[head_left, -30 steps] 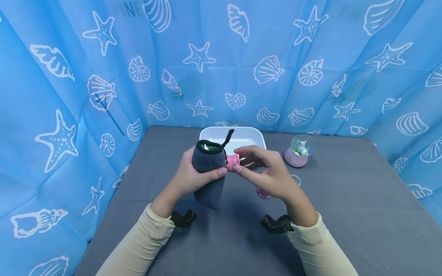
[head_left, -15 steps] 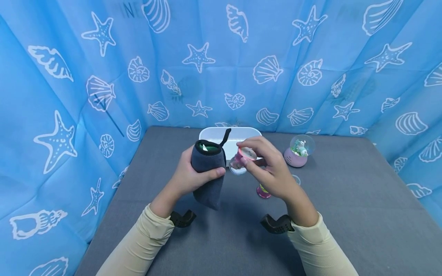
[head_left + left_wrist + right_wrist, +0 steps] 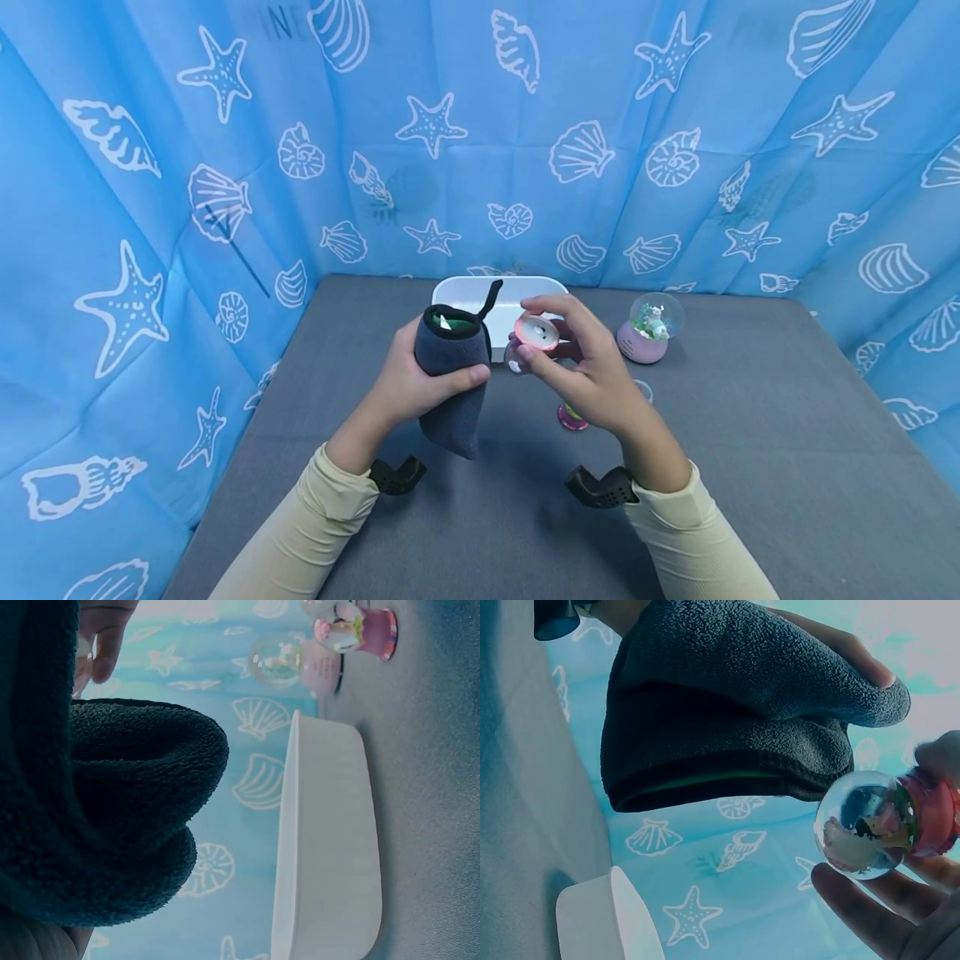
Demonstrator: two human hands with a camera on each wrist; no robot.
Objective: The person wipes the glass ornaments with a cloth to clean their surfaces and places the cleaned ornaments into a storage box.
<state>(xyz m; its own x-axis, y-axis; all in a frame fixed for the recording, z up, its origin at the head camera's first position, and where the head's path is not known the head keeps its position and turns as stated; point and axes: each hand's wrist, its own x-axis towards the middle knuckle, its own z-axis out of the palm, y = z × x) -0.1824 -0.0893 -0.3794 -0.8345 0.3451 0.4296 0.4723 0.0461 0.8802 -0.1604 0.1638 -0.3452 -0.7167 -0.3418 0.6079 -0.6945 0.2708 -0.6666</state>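
My left hand (image 3: 408, 379) grips a dark grey folded cloth (image 3: 453, 362) with black edging and a hanging loop, its thumb across the front. A bit of green shows inside the fold at the top. My right hand (image 3: 585, 354) pinches a small snow globe (image 3: 864, 825) by its pink base, just to the right of the cloth. In the head view the globe's pale underside faces up toward me, and its clear dome points away, partly hidden. The right wrist view shows the dome close beside the cloth's edge, with pale and pink figures inside.
A white tray (image 3: 498, 293) stands behind the hands at the back of the grey table (image 3: 750, 467). A larger snow globe with a lilac base (image 3: 645, 342) stands at the right. Another small globe with a pink base (image 3: 573, 418) is partly hidden behind my right hand.
My right hand has drawn the small snow globe rightward, away from the cloth, and turned it so its underside shows. My left hand and the cloth have barely moved.
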